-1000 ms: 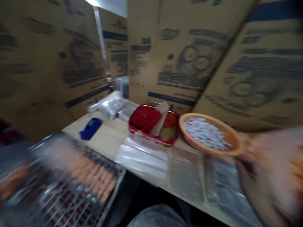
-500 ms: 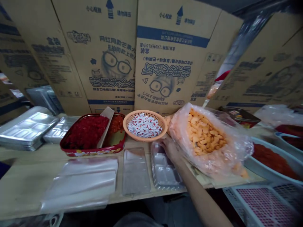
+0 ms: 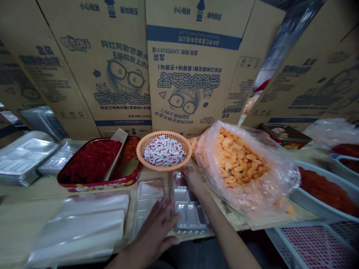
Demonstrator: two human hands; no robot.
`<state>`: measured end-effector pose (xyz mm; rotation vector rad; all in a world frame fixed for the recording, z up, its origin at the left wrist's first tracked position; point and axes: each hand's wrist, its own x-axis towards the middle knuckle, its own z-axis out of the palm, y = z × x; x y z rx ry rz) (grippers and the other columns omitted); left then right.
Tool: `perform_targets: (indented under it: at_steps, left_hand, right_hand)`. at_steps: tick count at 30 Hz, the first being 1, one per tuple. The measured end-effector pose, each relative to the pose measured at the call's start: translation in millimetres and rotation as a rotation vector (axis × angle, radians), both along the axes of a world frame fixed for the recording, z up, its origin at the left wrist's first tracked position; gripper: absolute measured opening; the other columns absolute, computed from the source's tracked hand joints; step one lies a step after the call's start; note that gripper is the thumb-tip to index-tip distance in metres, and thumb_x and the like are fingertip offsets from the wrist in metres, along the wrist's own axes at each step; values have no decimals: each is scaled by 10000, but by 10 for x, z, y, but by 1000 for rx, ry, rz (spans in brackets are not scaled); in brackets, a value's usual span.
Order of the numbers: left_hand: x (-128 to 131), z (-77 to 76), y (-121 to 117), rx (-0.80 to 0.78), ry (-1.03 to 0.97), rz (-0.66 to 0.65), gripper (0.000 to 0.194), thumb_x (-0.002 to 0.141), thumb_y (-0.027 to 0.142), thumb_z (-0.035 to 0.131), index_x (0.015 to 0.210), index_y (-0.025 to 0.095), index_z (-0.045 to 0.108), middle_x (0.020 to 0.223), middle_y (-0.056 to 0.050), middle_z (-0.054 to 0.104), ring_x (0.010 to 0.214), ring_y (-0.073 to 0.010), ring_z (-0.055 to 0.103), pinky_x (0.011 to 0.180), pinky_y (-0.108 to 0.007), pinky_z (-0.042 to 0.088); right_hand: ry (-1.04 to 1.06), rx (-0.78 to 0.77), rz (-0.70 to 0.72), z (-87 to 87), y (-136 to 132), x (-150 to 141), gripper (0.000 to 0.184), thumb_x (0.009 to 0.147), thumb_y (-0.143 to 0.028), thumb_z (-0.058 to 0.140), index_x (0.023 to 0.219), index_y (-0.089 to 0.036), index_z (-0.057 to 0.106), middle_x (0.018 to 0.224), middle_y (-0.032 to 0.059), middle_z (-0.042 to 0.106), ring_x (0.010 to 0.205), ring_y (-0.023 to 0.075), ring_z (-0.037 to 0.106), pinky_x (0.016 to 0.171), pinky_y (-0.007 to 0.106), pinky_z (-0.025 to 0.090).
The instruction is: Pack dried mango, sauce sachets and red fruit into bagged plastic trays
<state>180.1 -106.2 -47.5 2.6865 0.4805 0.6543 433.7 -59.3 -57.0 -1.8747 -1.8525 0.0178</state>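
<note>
Head view shows us first the biggest things, the cardboard boxes [image 3: 193, 82], standing upright along the far side. Before them we see the wooden table [image 3: 17, 216], crossing from left to right. On its right part rests a large plastic bag [image 3: 280, 177], opened at the top. Near right, lower than the table, is a white crate [image 3: 314, 239]; above it we find a pale blue tub [image 3: 307, 190] with orange-red food. A red tin [image 3: 98, 185] is left of the middle, filled with dark red food, and a flat scraper leans in it. Nearer to us lie the clear sheets [image 3: 84, 224], and at far left, a stack of silvery trays [image 3: 25, 155]. An orange basket [image 3: 164, 168] sits between the tin and the bag.

On the near middle of the table lies the compartment tray [image 3: 189, 209], and just at its left the flat clear tray [image 3: 141, 198]. Our left hand [image 3: 155, 228] is above these two, its fingers spread apart; we cannot tell if it touches them. Our right hand [image 3: 193, 181] is at the far right edge of the compartment tray, near the basket; we cannot tell whether its fingers close on this edge. Smallest are the orange pieces [image 3: 235, 158] in the bag and the white packets [image 3: 165, 150] in the basket.
</note>
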Motion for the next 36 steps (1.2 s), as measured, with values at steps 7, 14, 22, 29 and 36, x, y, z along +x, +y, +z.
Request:
perform_targets:
  at_steps: [7, 14, 22, 29, 36]
  left_hand:
    - [265, -269, -177, -8, 95, -125, 607, 799, 288, 554, 1355, 304, 311, 1457, -91, 287, 1361, -267, 105, 1045, -474, 315]
    - [220, -232, -211, 16, 110, -133, 586, 812, 271, 535, 1355, 268, 314, 1459, -107, 274, 1361, -261, 85, 1049, -443, 327]
    - [216, -205, -199, -22, 74, -148, 656, 807, 282, 544, 1381, 315, 229, 1467, -105, 259, 1367, -279, 63, 1044, -549, 261]
    - [454, 83, -229, -772, -579, 136, 756, 765, 423, 570, 1388, 377, 144, 1514, -62, 82, 1353, -297, 174, 1061, -490, 273]
    - [681, 492, -56, -1703, -653, 277, 556, 717, 220, 651, 1216, 190, 408, 1108, -133, 623, 975, -277, 616, 817, -417, 502]
  right_hand:
    - [-75, 11, -12, 82, -136, -136, 177, 840, -206, 493, 874, -180, 665, 881, 96, 626, 859, 223, 531, 740, 341, 403]
    - [-52, 187, 43, 74, -163, -151, 222, 873, -233, 442, 856, -166, 653, 828, 81, 587, 813, 209, 498, 704, 324, 398]
    - [17, 313, 76, 245, -256, -112, 285, 891, -243, 385, 972, -149, 641, 859, 97, 596, 847, 220, 507, 723, 353, 433]
    - [151, 389, 114, 703, -396, -219, 239, 886, -244, 422, 973, -188, 638, 905, 77, 618, 894, 188, 538, 779, 325, 445]
    - [185, 452, -184, 934, -502, 159, 263, 894, -290, 393, 965, -174, 619, 952, 86, 623, 918, 184, 544, 803, 322, 418]
